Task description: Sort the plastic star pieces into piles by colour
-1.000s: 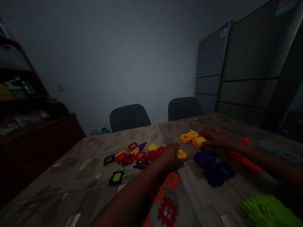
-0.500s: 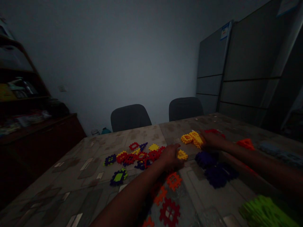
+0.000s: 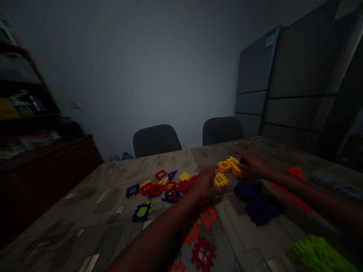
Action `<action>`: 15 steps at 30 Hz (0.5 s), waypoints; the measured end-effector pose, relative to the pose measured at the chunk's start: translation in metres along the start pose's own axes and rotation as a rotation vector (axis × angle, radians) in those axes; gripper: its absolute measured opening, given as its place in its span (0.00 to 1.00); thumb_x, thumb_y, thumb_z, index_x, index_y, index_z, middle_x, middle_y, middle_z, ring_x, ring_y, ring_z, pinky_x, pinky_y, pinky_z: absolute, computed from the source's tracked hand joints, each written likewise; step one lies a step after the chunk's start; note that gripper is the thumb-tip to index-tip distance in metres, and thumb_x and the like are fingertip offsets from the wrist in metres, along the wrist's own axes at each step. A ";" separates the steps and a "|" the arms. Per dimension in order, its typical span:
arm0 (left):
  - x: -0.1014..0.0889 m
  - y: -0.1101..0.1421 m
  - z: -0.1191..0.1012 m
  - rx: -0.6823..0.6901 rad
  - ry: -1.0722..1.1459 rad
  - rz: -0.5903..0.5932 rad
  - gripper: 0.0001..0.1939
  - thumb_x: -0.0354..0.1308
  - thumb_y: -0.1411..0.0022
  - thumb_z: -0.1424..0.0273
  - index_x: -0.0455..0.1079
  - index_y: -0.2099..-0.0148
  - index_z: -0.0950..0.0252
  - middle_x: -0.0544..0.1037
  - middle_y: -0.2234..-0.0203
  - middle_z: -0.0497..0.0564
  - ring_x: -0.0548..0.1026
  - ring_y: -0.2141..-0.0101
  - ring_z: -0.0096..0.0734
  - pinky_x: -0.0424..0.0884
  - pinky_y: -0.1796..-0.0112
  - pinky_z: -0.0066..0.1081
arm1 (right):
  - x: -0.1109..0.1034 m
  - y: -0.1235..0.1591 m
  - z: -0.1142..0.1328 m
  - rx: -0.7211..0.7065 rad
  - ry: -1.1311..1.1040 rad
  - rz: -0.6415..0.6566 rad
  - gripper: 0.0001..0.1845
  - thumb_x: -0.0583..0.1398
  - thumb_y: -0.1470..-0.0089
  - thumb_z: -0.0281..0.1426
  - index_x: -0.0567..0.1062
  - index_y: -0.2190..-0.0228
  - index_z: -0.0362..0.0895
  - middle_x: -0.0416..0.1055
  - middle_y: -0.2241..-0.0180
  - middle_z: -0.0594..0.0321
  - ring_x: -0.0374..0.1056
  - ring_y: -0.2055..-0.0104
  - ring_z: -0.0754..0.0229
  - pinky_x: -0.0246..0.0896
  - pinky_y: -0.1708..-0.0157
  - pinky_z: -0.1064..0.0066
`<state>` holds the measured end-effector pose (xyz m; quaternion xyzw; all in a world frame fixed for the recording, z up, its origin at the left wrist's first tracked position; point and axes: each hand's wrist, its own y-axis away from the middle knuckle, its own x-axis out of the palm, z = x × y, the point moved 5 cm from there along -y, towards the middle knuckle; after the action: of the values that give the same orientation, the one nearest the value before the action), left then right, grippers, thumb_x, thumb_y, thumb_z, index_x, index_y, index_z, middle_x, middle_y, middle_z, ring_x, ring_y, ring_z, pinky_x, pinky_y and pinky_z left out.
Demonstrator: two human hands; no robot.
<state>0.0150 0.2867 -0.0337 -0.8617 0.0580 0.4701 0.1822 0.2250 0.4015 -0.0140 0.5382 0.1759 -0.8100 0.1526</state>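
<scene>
My left hand [image 3: 204,184] is closed on a yellow toothed building piece [image 3: 221,180], pinched between thumb and fingers and held just short of a small pile of yellow pieces [image 3: 231,165]. At the right side of that pile is my right hand [image 3: 253,163], fingers apart, its fingertips at the edge of the pile. Whether it grips any of them firmly is too dark to see. Dark purple pieces [image 3: 259,207] lie stacked below my right hand. Left of my left hand spreads a loose heap of red, yellow and purple pieces [image 3: 170,187].
Orange pieces [image 3: 208,217] and a dark red one [image 3: 203,254] lie near my left forearm. A green stack [image 3: 320,253] sits at the near right, orange-red pieces [image 3: 295,173] beyond my right forearm. Two chairs [image 3: 155,140] stand behind the patterned table [image 3: 107,211].
My left hand has brought the yellow piece slightly up and right, closer to the yellow pile. The right hand's fingers have spread and drawn back a little from the pile.
</scene>
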 end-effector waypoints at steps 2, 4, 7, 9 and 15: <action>-0.004 -0.001 -0.006 0.026 -0.002 -0.050 0.43 0.72 0.42 0.68 0.59 0.29 0.67 0.74 0.40 0.60 0.72 0.42 0.50 0.67 0.40 0.44 | 0.003 0.004 0.017 -0.023 -0.135 0.050 0.23 0.62 0.32 0.38 0.70 0.40 0.45 0.76 0.50 0.56 0.75 0.54 0.54 0.73 0.53 0.56; -0.007 -0.003 -0.012 0.048 -0.007 -0.091 0.43 0.71 0.43 0.70 0.58 0.29 0.68 0.73 0.39 0.61 0.71 0.41 0.50 0.66 0.40 0.43 | 0.011 0.008 0.031 -0.034 -0.267 0.118 0.23 0.62 0.32 0.38 0.70 0.41 0.44 0.77 0.53 0.57 0.76 0.58 0.56 0.75 0.58 0.60; -0.011 -0.006 -0.020 0.072 -0.014 -0.127 0.42 0.70 0.43 0.70 0.58 0.30 0.67 0.74 0.41 0.61 0.72 0.42 0.51 0.67 0.40 0.45 | 0.021 0.011 0.045 -0.028 -0.414 0.188 0.22 0.63 0.33 0.38 0.70 0.41 0.42 0.77 0.59 0.60 0.76 0.63 0.59 0.75 0.63 0.64; -0.013 -0.008 -0.023 0.083 -0.015 -0.143 0.42 0.70 0.43 0.70 0.58 0.30 0.65 0.75 0.42 0.60 0.72 0.42 0.52 0.67 0.40 0.47 | 0.023 0.010 0.048 -0.013 -0.476 0.198 0.21 0.63 0.33 0.37 0.71 0.43 0.42 0.77 0.62 0.63 0.75 0.67 0.61 0.75 0.65 0.65; -0.031 -0.006 -0.028 0.078 0.023 -0.239 0.44 0.69 0.42 0.70 0.53 0.28 0.64 0.69 0.37 0.62 0.67 0.38 0.52 0.64 0.37 0.49 | -0.005 -0.019 0.027 0.054 -0.565 0.091 0.18 0.62 0.32 0.38 0.73 0.46 0.43 0.76 0.56 0.60 0.75 0.62 0.60 0.75 0.62 0.63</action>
<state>0.0218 0.2799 0.0079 -0.8600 -0.0246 0.4325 0.2698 0.1966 0.4068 0.0030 0.3023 0.0804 -0.9246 0.2176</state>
